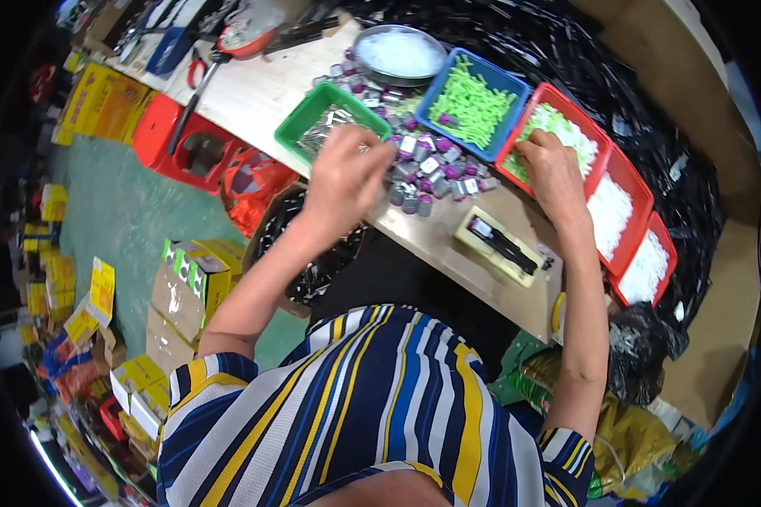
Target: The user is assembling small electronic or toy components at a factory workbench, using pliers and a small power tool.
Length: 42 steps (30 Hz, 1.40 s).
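My left hand [344, 179] is over the near edge of a green bin [289, 127] that holds thin metal pins [330, 122]. Its fingers are curled together, slightly blurred, and what they hold cannot be made out. My right hand [553, 173] reaches into a red bin [602, 139] of light green and white small parts [550, 121], fingertips pinched among them. Between the hands, a cream fixture [475, 238] lies on the table with a long black piece [509, 248] in it. Many small grey and purple motor-like blocks [431, 165] are heaped beside the green bin.
A blue bin [484, 152] of bright green pieces and a metal bowl [399, 55] of clear white bits stand at the back. Two more red bins [640, 182] hold white parts at right. Black strips [558, 51] pile up behind. A red stool [156, 135] is at left.
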Each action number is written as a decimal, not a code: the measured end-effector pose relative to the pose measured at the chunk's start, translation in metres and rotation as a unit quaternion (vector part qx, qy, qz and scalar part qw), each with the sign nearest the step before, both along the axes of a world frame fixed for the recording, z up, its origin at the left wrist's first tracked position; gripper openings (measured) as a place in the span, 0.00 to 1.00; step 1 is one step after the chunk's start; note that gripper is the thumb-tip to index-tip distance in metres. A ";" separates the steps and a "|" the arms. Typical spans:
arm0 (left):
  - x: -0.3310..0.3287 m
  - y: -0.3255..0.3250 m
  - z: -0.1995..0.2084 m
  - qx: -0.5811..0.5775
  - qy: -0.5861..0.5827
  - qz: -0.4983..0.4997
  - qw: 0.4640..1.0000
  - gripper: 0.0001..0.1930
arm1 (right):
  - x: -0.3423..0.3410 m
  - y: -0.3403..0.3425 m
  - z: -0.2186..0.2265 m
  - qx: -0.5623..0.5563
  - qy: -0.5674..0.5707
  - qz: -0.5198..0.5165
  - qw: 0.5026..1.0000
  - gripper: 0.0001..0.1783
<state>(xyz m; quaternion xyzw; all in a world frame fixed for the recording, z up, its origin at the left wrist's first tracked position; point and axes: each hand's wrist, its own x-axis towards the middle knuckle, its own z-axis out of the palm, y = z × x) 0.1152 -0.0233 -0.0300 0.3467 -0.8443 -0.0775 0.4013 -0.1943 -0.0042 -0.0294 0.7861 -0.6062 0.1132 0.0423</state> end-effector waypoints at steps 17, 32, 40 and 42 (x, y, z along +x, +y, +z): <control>0.046 -0.056 -0.022 0.085 -0.139 0.078 0.983 0.03 | 0.010 0.028 0.016 -0.028 -0.216 -0.070 0.973 0.03; -0.060 0.046 0.009 0.554 0.355 -0.121 0.744 0.10 | 0.074 0.071 0.015 -0.058 -0.484 -0.095 0.868 0.04; -0.078 0.053 0.002 0.577 0.389 -0.136 0.705 0.06 | 0.077 0.080 0.013 -0.075 -0.501 -0.102 0.856 0.05; -0.078 0.053 0.000 0.577 0.389 -0.139 0.704 0.06 | 0.078 0.080 0.012 -0.074 -0.496 -0.104 0.859 0.05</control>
